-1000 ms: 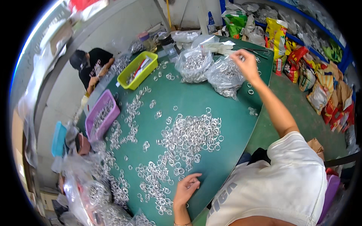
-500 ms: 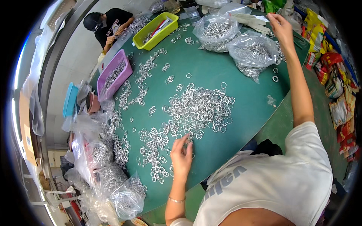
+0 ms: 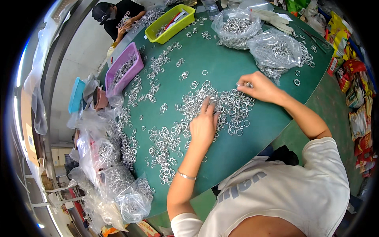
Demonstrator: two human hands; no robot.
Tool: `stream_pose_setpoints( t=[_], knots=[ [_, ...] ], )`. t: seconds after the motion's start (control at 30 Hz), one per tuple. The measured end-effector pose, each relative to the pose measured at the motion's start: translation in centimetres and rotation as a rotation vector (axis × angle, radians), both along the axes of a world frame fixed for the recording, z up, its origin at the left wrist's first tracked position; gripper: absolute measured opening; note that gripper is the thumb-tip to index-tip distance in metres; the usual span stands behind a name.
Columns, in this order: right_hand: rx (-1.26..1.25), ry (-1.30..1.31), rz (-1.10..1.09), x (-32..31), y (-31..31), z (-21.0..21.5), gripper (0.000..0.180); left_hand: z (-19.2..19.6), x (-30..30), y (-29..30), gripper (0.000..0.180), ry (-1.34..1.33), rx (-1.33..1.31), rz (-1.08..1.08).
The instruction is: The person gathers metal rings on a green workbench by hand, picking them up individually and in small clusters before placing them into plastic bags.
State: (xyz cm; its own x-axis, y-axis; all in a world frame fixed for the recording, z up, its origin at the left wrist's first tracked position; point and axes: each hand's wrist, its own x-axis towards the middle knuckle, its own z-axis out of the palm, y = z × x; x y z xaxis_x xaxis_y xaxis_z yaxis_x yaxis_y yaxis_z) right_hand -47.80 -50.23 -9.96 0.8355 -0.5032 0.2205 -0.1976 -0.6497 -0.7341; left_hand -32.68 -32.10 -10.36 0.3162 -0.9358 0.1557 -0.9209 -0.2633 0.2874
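A loose pile of silver metal rings (image 3: 233,104) lies in the middle of the green table (image 3: 173,81). On top of the pile rests my left hand (image 3: 203,124), its fingers stretched out and apart among the rings. At the pile's upper right edge my right hand (image 3: 258,87) is curled closed, with a few metal rings (image 3: 247,84) showing at its fingers. A thinner spread of rings (image 3: 162,146) reaches from the pile toward the lower left.
Two clear bags of rings (image 3: 275,51) sit at the back right, near a pale glove (image 3: 272,20) and pliers (image 3: 314,37). A purple bin (image 3: 136,69) and yellow-green bin (image 3: 177,29) stand far left. More bags (image 3: 134,205) line the left edge. Across the table, a person (image 3: 120,19) works.
My right hand has come down from the back right, beyond the bags, to the pile's edge and now holds rings. My left hand has moved up and right onto the pile.
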Motion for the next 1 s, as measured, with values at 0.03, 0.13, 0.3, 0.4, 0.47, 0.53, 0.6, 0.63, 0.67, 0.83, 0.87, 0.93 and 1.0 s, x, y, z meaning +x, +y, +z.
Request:
stream_pose_setpoints(
  t=[0.03, 0.13, 0.3, 0.4, 0.47, 0.53, 0.6, 0.63, 0.67, 0.83, 0.87, 0.93, 1.0],
  knots=[
    [-0.036, 0.100, -0.028, -0.5, -0.4, 0.1, 0.016, -0.2, 0.3, 1.0, 0.027, -0.007, -0.002, 0.044],
    [-0.176, 0.181, -0.110, -1.2, 0.3, 0.1, 0.015, -1.0, 1.8, 3.7, 0.023, -0.049, -0.047, 0.146],
    [-0.297, 0.115, 0.239, -0.5, 3.6, -0.6, 0.014, -0.5, 2.6, 6.2, 0.021, -0.098, -0.098, 0.202],
    [-0.411, 0.324, 0.264, 0.0, 4.3, -0.5, 0.012, 0.7, 0.0, 5.0, 0.026, 0.116, -0.163, 0.187],
    [-0.389, 0.295, 0.273, 0.4, 4.3, -0.3, 0.013, 0.0, -1.9, 4.4, 0.029, 0.129, -0.075, 0.109],
    [-0.282, 0.171, 0.264, 0.1, 3.7, 0.1, 0.013, -0.1, -2.4, 4.0, 0.030, 0.083, 0.056, 0.078],
    [0.091, 0.066, 0.196, -0.4, 2.8, -0.1, 0.015, -0.7, -2.4, 4.1, 0.030, -0.004, 0.120, 0.078],
    [0.277, 0.014, 0.161, -0.6, 2.3, -0.3, 0.016, -1.1, -2.0, 4.4, 0.036, -0.014, 0.081, 0.082],
    [0.392, 0.009, 0.179, -0.6, 1.5, -0.7, 0.020, -1.5, -1.5, 5.0, 0.041, -0.025, 0.045, 0.081],
    [0.332, 0.068, -0.002, -0.5, 1.6, -1.2, 0.015, -2.5, -0.9, 7.9, 0.023, -0.057, -0.008, 0.181],
    [-0.072, 0.035, -0.022, -0.3, 2.2, -1.3, 0.013, -2.5, -0.7, 8.2, 0.018, -0.055, -0.038, 0.199],
    [-0.129, 0.073, -0.085, -0.2, 2.8, -0.7, 0.012, -2.5, -0.3, 9.3, 0.016, -0.044, -0.027, 0.228],
    [-0.116, 0.082, -0.090, -0.1, 3.2, 0.4, 0.011, -2.3, -0.3, 10.4, 0.013, -0.027, -0.051, 0.261]
  ],
)
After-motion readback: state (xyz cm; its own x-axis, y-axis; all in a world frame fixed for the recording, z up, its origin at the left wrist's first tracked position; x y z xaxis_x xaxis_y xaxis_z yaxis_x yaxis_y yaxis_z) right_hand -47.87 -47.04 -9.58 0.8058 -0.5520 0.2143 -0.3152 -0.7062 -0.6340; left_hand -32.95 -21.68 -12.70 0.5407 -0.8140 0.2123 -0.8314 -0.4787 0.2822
